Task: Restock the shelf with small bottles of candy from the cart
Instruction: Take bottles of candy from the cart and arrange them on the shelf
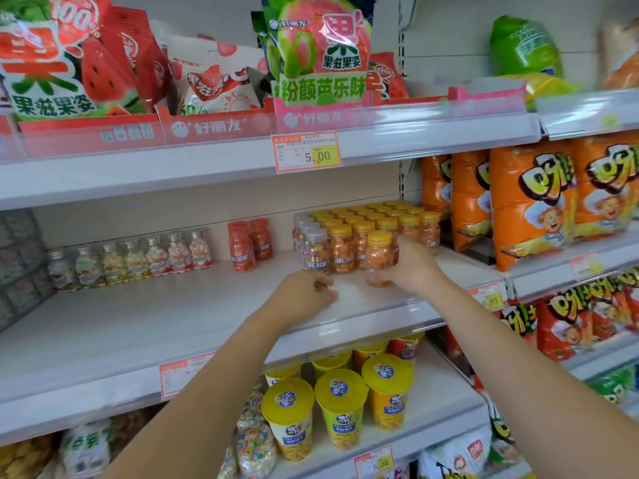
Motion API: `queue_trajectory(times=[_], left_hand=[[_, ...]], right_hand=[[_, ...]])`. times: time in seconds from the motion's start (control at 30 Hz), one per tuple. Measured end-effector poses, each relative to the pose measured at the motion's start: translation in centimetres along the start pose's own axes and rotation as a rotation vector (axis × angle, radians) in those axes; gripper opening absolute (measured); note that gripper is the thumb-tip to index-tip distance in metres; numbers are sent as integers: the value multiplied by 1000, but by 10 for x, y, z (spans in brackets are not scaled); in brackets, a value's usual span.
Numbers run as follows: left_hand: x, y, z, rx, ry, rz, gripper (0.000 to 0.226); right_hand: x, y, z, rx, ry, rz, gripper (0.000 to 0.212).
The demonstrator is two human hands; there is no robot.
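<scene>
Fingers (403, 250) of your right hand (413, 266) curl round a yellow-capped bottle (378, 254), upright, just in front of the yellow-capped rows (377, 219) on the shelf (173, 319). Your left hand (304, 295) rests curled near the grey-capped bottles (313, 247); whether its fingers hold anything cannot be told.

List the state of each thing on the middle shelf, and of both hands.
right hand, grips the front bottle.
front bottle, upright, capped, before the yellow-capped block.
left hand, fingers curled over the shelf; grip unclear.
yellow-capped block, upright, capped, packed rows.
red bottles, upright, capped.
silver-capped row, upright, capped.
</scene>
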State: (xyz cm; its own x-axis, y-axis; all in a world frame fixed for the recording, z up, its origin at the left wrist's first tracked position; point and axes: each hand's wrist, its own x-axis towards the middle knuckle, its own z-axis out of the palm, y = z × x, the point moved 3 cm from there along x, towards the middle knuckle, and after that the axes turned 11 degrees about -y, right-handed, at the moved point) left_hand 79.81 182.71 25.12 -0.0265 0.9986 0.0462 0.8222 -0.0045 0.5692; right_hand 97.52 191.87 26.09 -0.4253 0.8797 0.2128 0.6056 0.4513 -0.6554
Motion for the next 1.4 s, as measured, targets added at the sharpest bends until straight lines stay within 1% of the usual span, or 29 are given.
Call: queue_trajectory(times=[0.1,0.2,0.27,0.4,0.57,0.77,0.83,0.9,0.93,0.97,1.0,1.03,1.07,1.1,1.17,1.23,1.33,1.4], left_hand=[[1,1,3,135,61,-2,35],[-2,4,3,217,83,29,29],[-2,5,3,246,89,47,30],[-3,5,3,273,100,40,33],[-4,4,4,266,122,42,32],[-9,4,4,291,213,46,32],[-15,8,4,307,263,79,31],[-25,13,5,282,387,166,24],[-33,16,5,236,470,238,21],[-42,18,8,171,556,323,18],[-53,20,14,102,628,398,18],[-67,21,24,42,669,443,20],[-82,21,39,-6,668,460,21],[-97,19,57,-42,626,453,23],[-122,8,103,-88,473,401,32],[-140,-12,154,-117,293,295,40],[-163,-46,224,-107,-5,101,41],[-177,-63,264,-116,-181,-33,32]], right_hand=[[5,-2,7,35,-67,-39,73],[7,-8,14,41,-152,-98,60],[9,-11,16,36,-175,-119,52],[8,-15,18,9,-168,-112,39],[9,-18,21,6,-141,-98,36],[11,-15,26,-6,-115,-48,34],[6,-15,24,9,-83,-43,31],[-6,-18,18,33,-11,-47,27],[-15,-19,13,46,45,-58,29],[-27,-20,9,63,113,-85,28],[-43,-20,6,68,184,-136,21],[-62,-19,3,56,246,-200,15],[-82,-17,3,36,286,-259,15],[-103,-12,6,26,296,-307,18],[-143,9,18,19,260,-348,21],[-177,40,36,12,174,-308,21],[-218,100,72,9,-4,-108,22],[-240,145,99,-18,-141,62,18]])
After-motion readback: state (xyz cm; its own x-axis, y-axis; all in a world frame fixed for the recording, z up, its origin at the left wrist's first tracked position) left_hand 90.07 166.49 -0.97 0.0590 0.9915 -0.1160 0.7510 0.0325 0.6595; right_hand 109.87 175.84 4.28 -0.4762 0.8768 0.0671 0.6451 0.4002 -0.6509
